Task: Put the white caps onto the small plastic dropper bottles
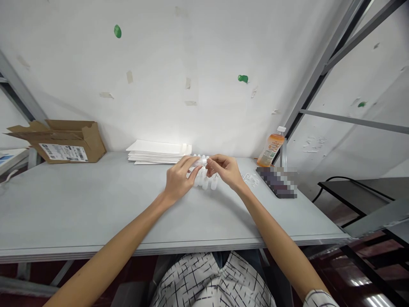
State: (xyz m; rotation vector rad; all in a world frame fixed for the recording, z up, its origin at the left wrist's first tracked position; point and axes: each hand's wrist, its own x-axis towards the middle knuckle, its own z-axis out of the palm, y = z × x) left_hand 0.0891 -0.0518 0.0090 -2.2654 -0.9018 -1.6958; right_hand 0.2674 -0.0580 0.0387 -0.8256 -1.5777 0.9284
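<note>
My left hand (179,179) is closed around a small clear plastic bottle (201,162), held nearly sideways above the table with its end pointing right. At that end, the fingertips of my right hand (226,171) are pinched together; what sits between them is too small to make out. Below and behind both hands stand several small translucent white bottles (205,183) in a cluster, partly hidden by my fingers. To the right of my right hand lies a loose tangle of thin white strings or small white pieces (251,179).
On the grey table (96,204), a stack of white cards or envelopes (156,152) lies by the wall. An open cardboard box (68,143) stands at far left. An orange drink bottle (271,147) leans at right, behind a dark, blurred-out flat object (276,182). Metal framing borders the right.
</note>
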